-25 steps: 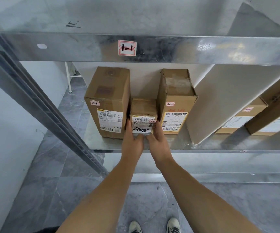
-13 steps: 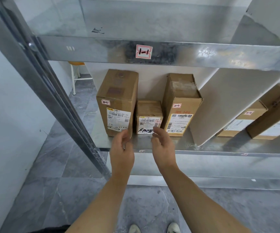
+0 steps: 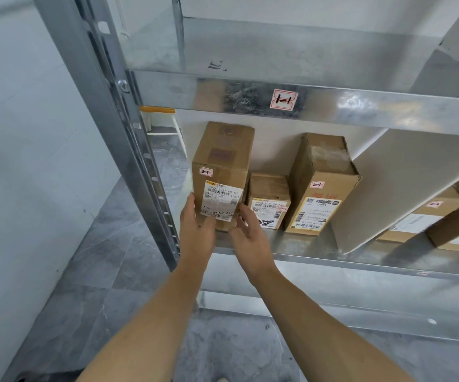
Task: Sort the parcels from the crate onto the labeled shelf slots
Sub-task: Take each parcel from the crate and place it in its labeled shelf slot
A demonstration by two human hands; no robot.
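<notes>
Grey marbled floor tiles [image 3: 129, 271] run under a galvanised metal shelf rack [image 3: 319, 256], and the front lip of the upper level has a red-and-white sticker with "1-1" written on it [image 3: 283, 99]. So the main change: a second ago both hands were on the small brown cardboard parcel [image 3: 269, 188], and half a second ago they'd just come off it, and now they've slid over to its left-hand neighbour, the tall brown cardboard parcel with the white shipping label [image 3: 223, 166]. The left hand [image 3: 195, 224] lies with straight fingers along that tall parcel's lower left edge, thumb across the bottom of the front face. The right hand [image 3: 247, 230] is at the lower right corner with its fingers loosely spread and relaxed, not wrapped round anything; can't really tell if they're touching the cardboard. The small parcel hasn't budged, it sits on the lower shelf tucked between the tall one and a third brown cardboard parcel with a yellow-edged label [image 3: 322, 183], just about touching both. Both bigger parcels carry little "2-1" stickers. A white divider panel [image 3: 388, 175] stands right of that group, with more cardboard parcels [image 3: 429, 213] past it. Behind the rack there's a white stool with an orange seat [image 3: 156, 110].
</notes>
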